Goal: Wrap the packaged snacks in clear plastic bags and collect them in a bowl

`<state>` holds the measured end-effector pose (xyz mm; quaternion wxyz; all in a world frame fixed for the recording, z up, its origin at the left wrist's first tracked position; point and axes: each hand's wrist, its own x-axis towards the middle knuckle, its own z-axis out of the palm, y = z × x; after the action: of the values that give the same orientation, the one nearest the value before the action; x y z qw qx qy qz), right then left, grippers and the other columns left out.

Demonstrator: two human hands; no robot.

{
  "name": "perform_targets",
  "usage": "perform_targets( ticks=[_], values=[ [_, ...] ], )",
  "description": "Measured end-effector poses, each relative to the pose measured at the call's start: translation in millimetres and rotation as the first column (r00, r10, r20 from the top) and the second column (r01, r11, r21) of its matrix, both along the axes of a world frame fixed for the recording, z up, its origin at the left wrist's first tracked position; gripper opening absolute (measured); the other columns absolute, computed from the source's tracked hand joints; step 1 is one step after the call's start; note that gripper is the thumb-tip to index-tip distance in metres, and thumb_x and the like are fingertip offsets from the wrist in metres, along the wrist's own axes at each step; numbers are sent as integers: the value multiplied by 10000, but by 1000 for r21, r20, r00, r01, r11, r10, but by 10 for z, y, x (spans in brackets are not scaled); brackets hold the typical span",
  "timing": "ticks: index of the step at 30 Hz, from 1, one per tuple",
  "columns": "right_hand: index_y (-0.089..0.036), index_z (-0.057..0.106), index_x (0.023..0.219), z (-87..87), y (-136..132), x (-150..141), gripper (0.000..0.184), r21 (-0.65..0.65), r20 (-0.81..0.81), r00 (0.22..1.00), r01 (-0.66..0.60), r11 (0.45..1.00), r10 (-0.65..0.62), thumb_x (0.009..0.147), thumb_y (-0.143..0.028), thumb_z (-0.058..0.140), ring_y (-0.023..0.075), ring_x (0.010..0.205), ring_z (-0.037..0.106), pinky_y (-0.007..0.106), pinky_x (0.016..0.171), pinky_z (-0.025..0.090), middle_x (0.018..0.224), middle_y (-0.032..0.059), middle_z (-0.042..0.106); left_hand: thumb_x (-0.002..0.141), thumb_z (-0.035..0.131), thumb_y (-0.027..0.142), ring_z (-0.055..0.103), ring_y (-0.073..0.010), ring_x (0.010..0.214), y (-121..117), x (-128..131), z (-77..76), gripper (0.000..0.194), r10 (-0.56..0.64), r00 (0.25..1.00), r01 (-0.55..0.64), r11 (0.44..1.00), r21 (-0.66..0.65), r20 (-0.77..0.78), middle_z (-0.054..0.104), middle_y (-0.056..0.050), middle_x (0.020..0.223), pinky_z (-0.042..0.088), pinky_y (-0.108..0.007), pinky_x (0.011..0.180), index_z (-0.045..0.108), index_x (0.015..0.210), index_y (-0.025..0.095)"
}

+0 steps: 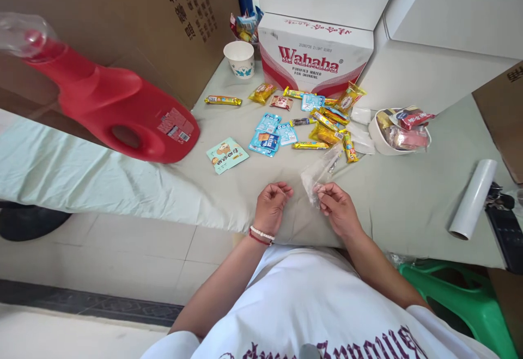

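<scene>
My right hand (337,206) pinches the edge of a clear plastic bag (314,178) between thumb and fingers, near the front of the table. To its left, my left hand (271,206) is loosely closed, fingers curled toward the bag, with nothing visible in it. Beyond the bag lies a loose pile of snacks: yellow-wrapped sticks (310,145), blue sachets (267,125), a golden packet (350,96) and a small brown-and-white packet (281,102). A mint-green packet (227,155) lies apart, ahead of my left hand. More clear bags (362,140) lie right of the pile.
A white bowl (402,149) holds wrapped snacks. A paper cup (239,60) and a Wahaha carton (314,56) stand behind. A large red bottle (131,108) is at left. A plastic-film roll (474,200) lies at right, above a green stool (478,304).
</scene>
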<state>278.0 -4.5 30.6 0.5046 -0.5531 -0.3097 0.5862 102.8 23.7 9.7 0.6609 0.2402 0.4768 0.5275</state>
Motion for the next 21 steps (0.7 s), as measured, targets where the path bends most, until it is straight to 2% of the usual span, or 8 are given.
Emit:
perform_targets(
  ticks=[2,4,8,10,12,15,18,21],
  values=[
    [-232,589,838,-11,-26,5,302,11,46,999,-6,1000,6,749,-454,772,76,527,370,238,465,320,1013,17,688,720,785,351,555,-113,764,-21,18,52,272,4,995,2,999,54,-103,589,0,908,487,-264,720,565,771,198],
    [-237,613,866,-23,-51,-8,279,53,140,990,-38,998,31,784,-468,747,93,563,415,246,498,358,1020,21,682,791,749,428,506,-127,721,-47,57,126,265,-37,967,71,990,126,-251,569,10,827,427,-254,652,598,816,212],
    [-248,660,869,-27,-80,-40,191,189,315,945,-148,971,83,857,-435,693,162,775,565,283,672,467,987,37,649,698,847,356,488,-134,730,-34,167,247,269,-67,870,185,963,198,-489,577,4,821,389,-256,656,649,808,211],
    [-248,670,866,-25,-86,-28,163,223,333,940,-148,964,68,864,-410,687,179,851,581,294,726,478,982,42,641,705,825,324,499,-132,735,13,193,255,223,-70,911,155,971,180,-407,575,4,811,415,-257,681,650,774,206],
    [-247,660,871,-27,-99,13,170,193,281,960,-62,979,5,847,-412,697,173,821,564,283,672,465,986,40,642,701,804,313,548,-139,789,72,179,230,224,-56,984,74,992,100,-167,596,1,838,476,-276,744,613,734,202],
    [-249,625,867,-39,-165,131,220,75,155,982,101,992,-112,799,-433,725,147,687,493,260,541,398,933,23,636,601,826,230,609,-156,902,153,100,175,300,41,990,-32,997,-69,132,636,-10,898,534,-321,843,534,659,190],
    [-245,598,828,-59,-311,306,238,-19,119,984,132,991,-129,777,-429,741,128,610,438,263,508,371,856,5,613,550,790,130,611,-136,870,200,15,141,283,83,979,-54,986,-156,187,641,-13,861,528,-272,802,524,628,185],
    [-238,626,865,-48,-477,525,221,-78,247,969,26,997,-6,806,-430,717,137,617,459,279,540,405,830,9,610,506,703,58,561,-106,764,201,-18,161,260,54,974,-16,985,-171,222,637,-18,847,456,-208,653,621,720,179]
  ],
)
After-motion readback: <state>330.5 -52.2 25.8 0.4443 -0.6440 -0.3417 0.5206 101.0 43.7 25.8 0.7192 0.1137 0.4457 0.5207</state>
